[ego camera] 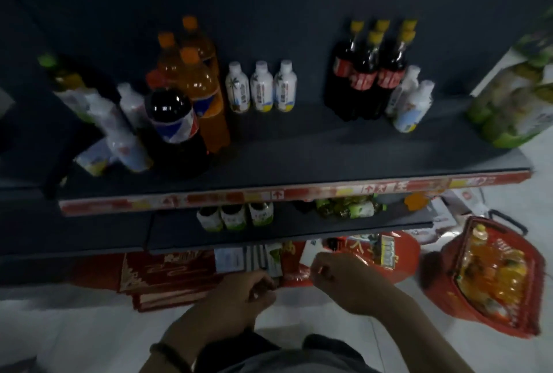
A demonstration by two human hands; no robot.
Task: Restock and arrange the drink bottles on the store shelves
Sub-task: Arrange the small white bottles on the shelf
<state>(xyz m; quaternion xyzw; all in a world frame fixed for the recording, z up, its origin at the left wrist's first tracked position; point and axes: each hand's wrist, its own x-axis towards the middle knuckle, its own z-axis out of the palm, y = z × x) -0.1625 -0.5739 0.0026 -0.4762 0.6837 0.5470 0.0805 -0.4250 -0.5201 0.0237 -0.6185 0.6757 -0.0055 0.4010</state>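
Note:
The dark upper shelf (pixel 299 139) carries large orange soda bottles (pixel 191 79), a dark cola bottle with a blue and red label (pixel 173 121), three small white bottles (pixel 261 87) in a row, and several yellow-capped cola bottles (pixel 368 73) with two white bottles (pixel 414 103) beside them. More white bottles (pixel 119 127) lean at the left. On the lower shelf stand three small green-labelled bottles (pixel 233 217); others (pixel 350 208) lie on their sides. Below the shelves, my left hand (pixel 251 286) and my right hand (pixel 332 274) have curled fingers and hold nothing that I can see.
A red basket (pixel 490 280) full of yellow and orange bottles sits on the floor at the right. Red boxes (pixel 167 280) and small packets (pixel 248 259) lie under the shelves. A green multipack (pixel 514 97) stands at the upper shelf's right end.

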